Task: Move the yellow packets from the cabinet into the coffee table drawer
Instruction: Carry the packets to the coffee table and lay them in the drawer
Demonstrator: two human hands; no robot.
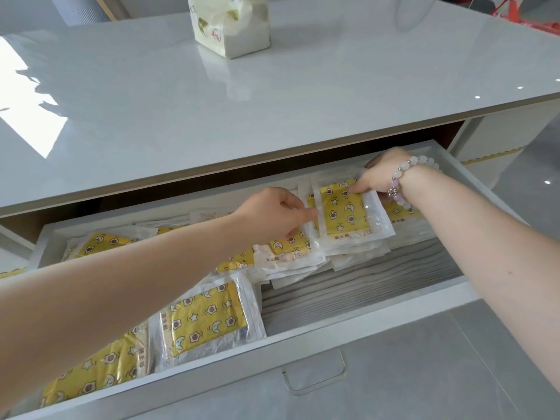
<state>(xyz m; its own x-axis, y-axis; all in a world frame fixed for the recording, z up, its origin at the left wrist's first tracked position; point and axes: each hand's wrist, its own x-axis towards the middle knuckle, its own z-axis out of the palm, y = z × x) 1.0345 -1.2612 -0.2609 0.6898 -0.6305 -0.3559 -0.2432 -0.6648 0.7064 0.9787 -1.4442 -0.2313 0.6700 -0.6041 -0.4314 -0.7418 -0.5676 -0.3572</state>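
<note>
Yellow packet [345, 212] on packet pile [288, 257] in drawer [394, 311], tissue pack [236, 28] on tabletop [272, 101]

In the open drawer [378, 313], the left hand [272, 213] pinches a yellow packet's [345, 213] left edge, the right hand [381, 174] its far edge. A tissue pack [233, 25] stands on the surface [272, 101] beyond.

Glossy white table top [303, 95] fills the upper half of my view. Hard sunlight patch [30, 122] on it at far left, small light glints near the right edge. Grey floor [539, 153] at right. Tissue pack [230, 25] top centre. Red-orange object [515, 13] upper right, blurred.
</note>
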